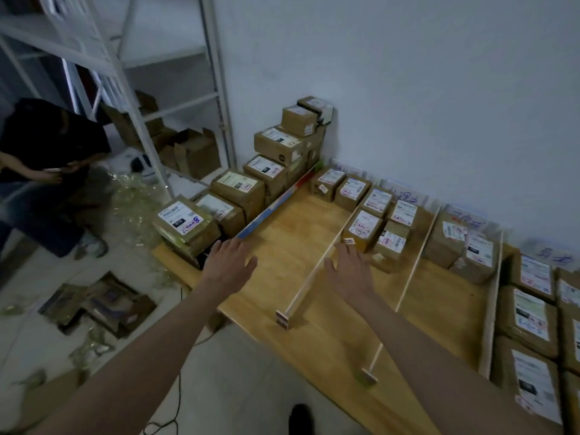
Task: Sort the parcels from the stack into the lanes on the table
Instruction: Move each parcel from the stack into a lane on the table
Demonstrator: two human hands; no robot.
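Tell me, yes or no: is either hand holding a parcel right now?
No: the left hand and the right hand both reach out over the table with fingers spread, holding nothing.

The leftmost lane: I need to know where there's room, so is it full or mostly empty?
Mostly empty. The leftmost lane holds only two parcels at its far end by the wall; bare wood shows along the rest.

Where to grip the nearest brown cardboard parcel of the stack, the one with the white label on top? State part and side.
Grip the nearest brown cardboard parcel by its two side faces, coming from above. It tops the stack's near end, and both hands are free.
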